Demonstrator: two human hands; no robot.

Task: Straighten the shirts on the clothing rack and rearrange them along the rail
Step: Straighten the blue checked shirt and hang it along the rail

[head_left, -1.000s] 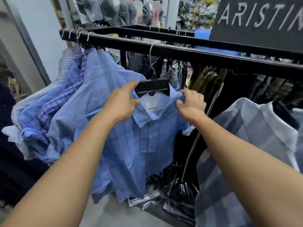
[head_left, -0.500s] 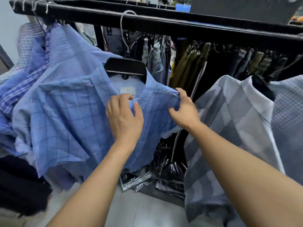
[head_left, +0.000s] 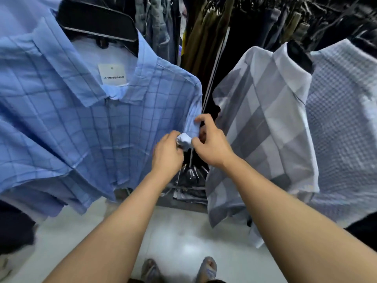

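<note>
A light blue checked shirt hangs on a black hanger and fills the left half of the view. Its right sleeve is bunched at the hem. My left hand pinches the crumpled sleeve end from below. Just above it, my right hand pinches the sleeve's edge between thumb and fingers. To the right hangs a grey and white block-check shirt, then a pale blue small-check shirt. The rail is out of view.
Dark and olive trousers hang on a rack behind the shirts. Plastic-wrapped dark items lie low behind my hands. Pale tiled floor and my sandalled feet show at the bottom.
Both hands have dropped from the collar to the shirt's right sleeve and now pinch its bunched end. The view has tilted down and closer, so the rail has left the frame.
</note>
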